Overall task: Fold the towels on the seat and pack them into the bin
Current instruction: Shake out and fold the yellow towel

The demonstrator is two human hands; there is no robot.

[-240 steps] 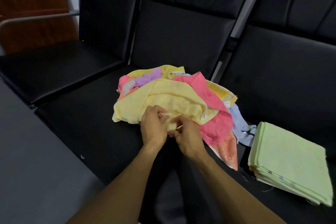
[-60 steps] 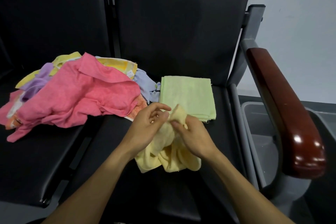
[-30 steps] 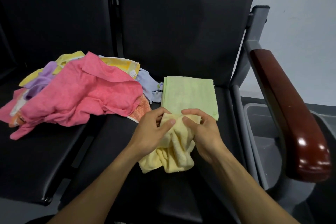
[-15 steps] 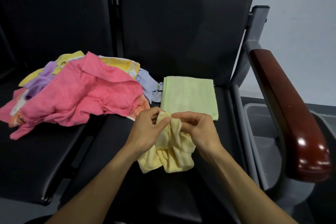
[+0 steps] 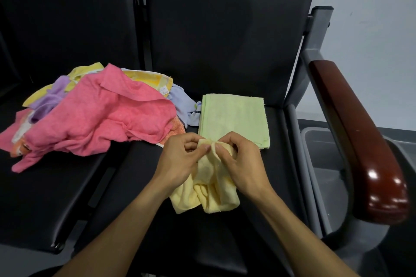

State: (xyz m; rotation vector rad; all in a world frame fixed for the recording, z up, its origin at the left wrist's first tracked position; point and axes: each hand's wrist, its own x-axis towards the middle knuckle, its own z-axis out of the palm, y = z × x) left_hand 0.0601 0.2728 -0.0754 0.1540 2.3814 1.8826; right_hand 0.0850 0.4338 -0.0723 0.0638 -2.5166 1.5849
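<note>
Between both hands, the yellow towel (image 5: 208, 186) hangs bunched. The left hand (image 5: 180, 159) and right hand (image 5: 242, 162) now pinch its top edge closer together, hunting corners, so folding hasn't started.

The pale yellow towel (image 5: 211, 189) you pinch is soft, nubby terry cloth, as are the folded green towel (image 5: 234, 117) and the pink towel (image 5: 99, 114) atop the heap. The seat (image 5: 276, 164) under them is black, smooth, faintly sheened leather-like upholstery. Beside you, the armrest (image 5: 360, 141) is glossy dark reddish wood on a matt grey metal frame (image 5: 315, 40), and the grey bin (image 5: 315, 141) looks like matt plastic.
</note>
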